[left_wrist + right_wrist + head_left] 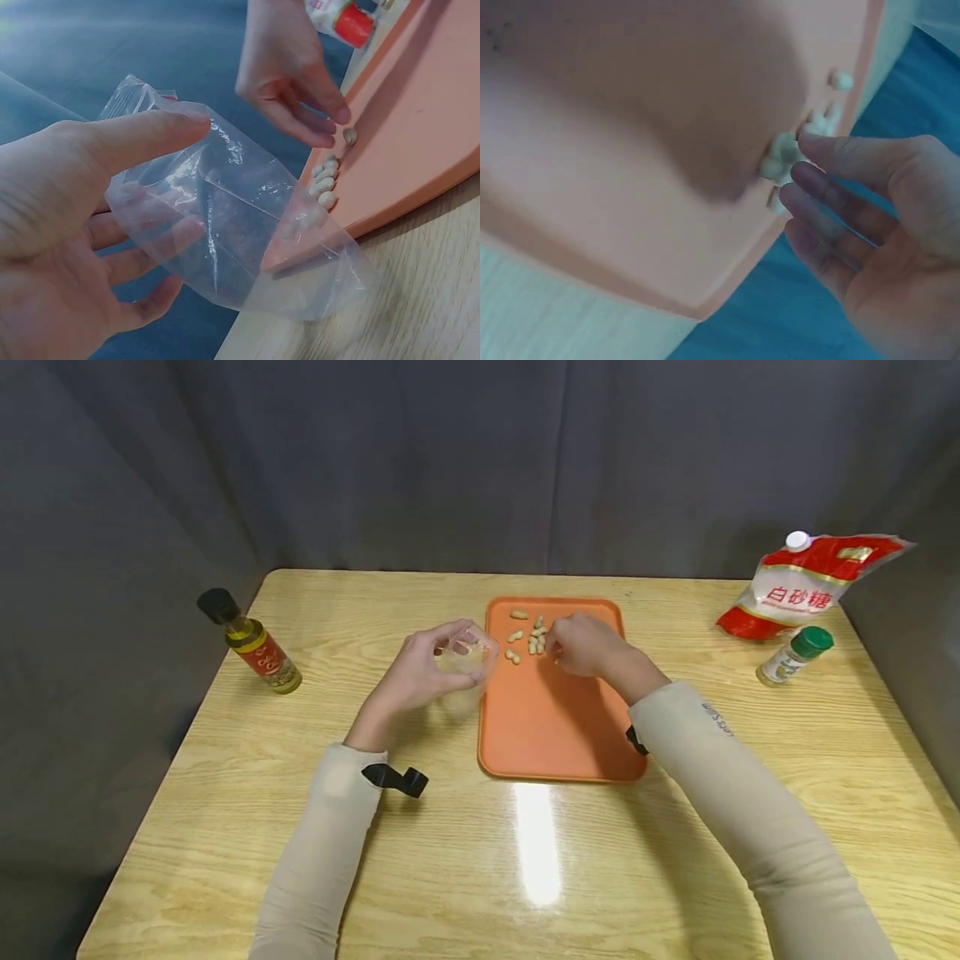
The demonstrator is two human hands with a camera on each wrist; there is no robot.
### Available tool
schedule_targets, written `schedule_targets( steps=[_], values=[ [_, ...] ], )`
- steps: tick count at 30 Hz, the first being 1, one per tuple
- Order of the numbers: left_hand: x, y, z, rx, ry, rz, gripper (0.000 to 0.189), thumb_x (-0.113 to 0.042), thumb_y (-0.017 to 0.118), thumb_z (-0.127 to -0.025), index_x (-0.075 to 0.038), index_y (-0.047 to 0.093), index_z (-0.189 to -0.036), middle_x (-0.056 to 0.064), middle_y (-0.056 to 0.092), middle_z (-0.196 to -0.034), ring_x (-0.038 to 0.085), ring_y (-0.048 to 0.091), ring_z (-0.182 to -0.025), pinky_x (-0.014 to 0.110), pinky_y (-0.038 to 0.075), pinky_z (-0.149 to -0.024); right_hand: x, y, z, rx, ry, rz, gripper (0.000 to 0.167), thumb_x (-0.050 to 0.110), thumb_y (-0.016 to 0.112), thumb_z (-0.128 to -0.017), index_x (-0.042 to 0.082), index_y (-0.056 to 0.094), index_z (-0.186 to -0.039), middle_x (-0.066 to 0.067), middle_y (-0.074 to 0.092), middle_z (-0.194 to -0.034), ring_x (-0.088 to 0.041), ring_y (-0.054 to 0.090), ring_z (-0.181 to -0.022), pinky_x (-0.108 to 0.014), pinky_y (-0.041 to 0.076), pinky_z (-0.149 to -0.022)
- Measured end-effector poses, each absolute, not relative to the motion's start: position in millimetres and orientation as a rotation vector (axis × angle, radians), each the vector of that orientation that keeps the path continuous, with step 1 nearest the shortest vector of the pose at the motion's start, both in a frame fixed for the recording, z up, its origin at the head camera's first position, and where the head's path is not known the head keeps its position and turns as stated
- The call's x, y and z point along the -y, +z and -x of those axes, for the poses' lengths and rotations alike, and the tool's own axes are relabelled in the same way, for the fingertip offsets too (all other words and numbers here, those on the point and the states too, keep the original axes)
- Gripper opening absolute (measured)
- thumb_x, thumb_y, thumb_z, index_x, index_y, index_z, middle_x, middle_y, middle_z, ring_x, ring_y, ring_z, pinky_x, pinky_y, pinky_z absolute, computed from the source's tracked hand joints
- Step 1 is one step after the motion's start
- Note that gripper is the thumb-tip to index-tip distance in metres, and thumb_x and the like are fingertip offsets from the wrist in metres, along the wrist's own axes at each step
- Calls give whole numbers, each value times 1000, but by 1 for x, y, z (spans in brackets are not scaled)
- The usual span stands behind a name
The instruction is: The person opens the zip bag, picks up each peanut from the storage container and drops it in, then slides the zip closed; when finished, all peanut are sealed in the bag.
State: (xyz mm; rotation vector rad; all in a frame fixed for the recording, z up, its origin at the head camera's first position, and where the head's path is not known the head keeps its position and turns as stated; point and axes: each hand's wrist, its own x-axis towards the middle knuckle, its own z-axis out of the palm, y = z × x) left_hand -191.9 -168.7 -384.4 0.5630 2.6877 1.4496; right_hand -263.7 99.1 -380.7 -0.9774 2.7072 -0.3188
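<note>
My left hand [429, 667] holds a clear plastic bag [225, 202] at the left edge of the orange tray [558, 727]. In the left wrist view the thumb lies across the near side of the bag, and the other fingers show through the film. No contents show in the bag. My right hand [588, 646] is over the tray's upper part, beside a small group of peanuts [537, 642]. In the right wrist view its thumb and fingers are bent slightly and apart, with peanuts [780, 156] just behind the fingertips; contact cannot be made out.
Loose peanuts [515, 636] lie near the tray's upper left. A dark-capped oil bottle [264, 657] stands at the left of the wooden table [420, 868]. At the right are a red and white sugar bag [787, 589] and a green-lidded jar [789, 662]. A dark curtain [405, 468] hangs behind.
</note>
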Motion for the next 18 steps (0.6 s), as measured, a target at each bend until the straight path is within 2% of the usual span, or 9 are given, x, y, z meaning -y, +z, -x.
schedule_targets(
  steps=[2, 4, 7, 9, 12, 16, 18],
  values=[
    [168, -384, 192, -2693, 1438, -558, 78, -22, 85, -79, -3, 49, -145, 11, 62, -127, 24, 56, -109, 44, 43, -98, -101, -386, 265, -2698, -308, 973, 16, -10, 63, -86, 1, 73, -92, -13, 68, -100, -26, 63, -83, -38, 52, -73],
    [168, -383, 192, -2691, 1441, -561, 78, -21, 85, -78, -3, 49, -145, 11, 63, -125, 25, 56, -108, 43, 43, -97, -102, -390, 265, -2696, -307, 966, 16, -10, 61, -86, 2, 71, -86, -12, 66, -94, -23, 56, -76, -35, 45, -66],
    [168, -382, 193, -2687, 1442, -573, 76, -20, 84, -79, -3, 50, -145, 10, 64, -121, 24, 57, -106, 41, 43, -95, -104, -393, 267, -2701, -328, 937, 14, -8, 60, -88, 2, 70, -84, -11, 63, -91, -21, 47, -72, -34, 39, -64],
    [168, -382, 194, -2683, 1444, -583, 76, -20, 84, -79, -3, 50, -145, 10, 65, -118, 24, 58, -105, 40, 43, -95, -105, -396, 267, -2703, -339, 932, 12, -6, 62, -89, 2, 71, -87, -11, 65, -92, -21, 49, -71, -35, 42, -66],
    [169, -383, 195, -2676, 1441, -580, 76, -19, 84, -79, -3, 50, -145, 10, 64, -122, 24, 57, -106, 40, 43, -96, -105, -398, 268, -2706, -359, 935, 11, -5, 64, -89, 1, 73, -92, -13, 68, -96, -22, 55, -73, -37, 48, -70],
    [171, -385, 195, -2664, 1440, -576, 77, -18, 84, -79, -3, 49, -145, 13, 64, -122, 22, 58, -106, 39, 43, -95, -104, -401, 269, -2700, -371, 934, 12, -4, 63, -89, 0, 73, -93, -13, 69, -95, -22, 54, -72, -37, 48, -69],
    [172, -386, 195, -2658, 1440, -575, 77, -19, 84, -79, -3, 49, -146, 14, 66, -117, 21, 58, -103, 39, 44, -93, -103, -403, 269, -2700, -369, 927, 12, -4, 63, -90, 0, 73, -93, -13, 69, -94, -21, 54, -71, -37, 48, -69]
  ],
)
